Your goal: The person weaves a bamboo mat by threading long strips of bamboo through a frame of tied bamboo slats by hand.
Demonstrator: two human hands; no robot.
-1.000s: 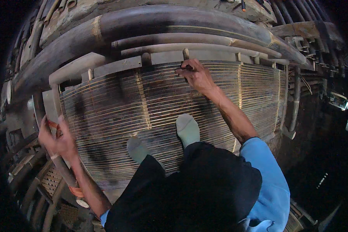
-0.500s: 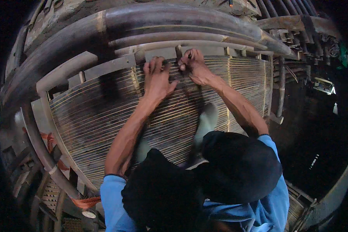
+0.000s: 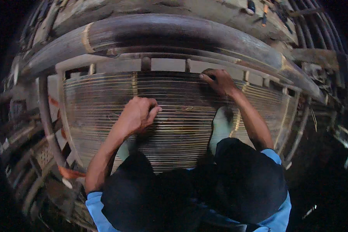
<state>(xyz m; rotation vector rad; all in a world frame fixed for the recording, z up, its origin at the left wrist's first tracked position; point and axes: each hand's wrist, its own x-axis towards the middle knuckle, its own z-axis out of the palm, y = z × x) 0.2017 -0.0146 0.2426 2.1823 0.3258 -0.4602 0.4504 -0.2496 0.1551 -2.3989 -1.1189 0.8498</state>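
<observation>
A wide panel of thin, pale, evenly spaced strips (image 3: 181, 135) lies in front of me, crossed by a few lighter cross-pieces (image 3: 134, 83). Over its left-middle part is my left hand (image 3: 140, 112), fingers curled in and thumb against the forefinger. Whether it grips a strand there is too fine to tell. My right hand (image 3: 219, 81) rests at the panel's far dark edge (image 3: 164, 73), fingers bent and thumb drawn toward the forefinger; what lies between them cannot be made out. A small reddish tangle of strands (image 3: 187, 108) shows between the hands.
A thick bamboo pole (image 3: 174, 31) runs across beyond the panel. My pale-covered foot (image 3: 222, 125) stands on the strips. Orange binding (image 3: 71, 173) wraps the frame at left. An orange-handled tool (image 3: 265, 15) lies at the far right on the ledge. Dark-clothed knees (image 3: 247, 181) are near me.
My hands have drawn apart: the left came nearer me and curled, the right moved rightward along the far edge. The view has shifted too.
</observation>
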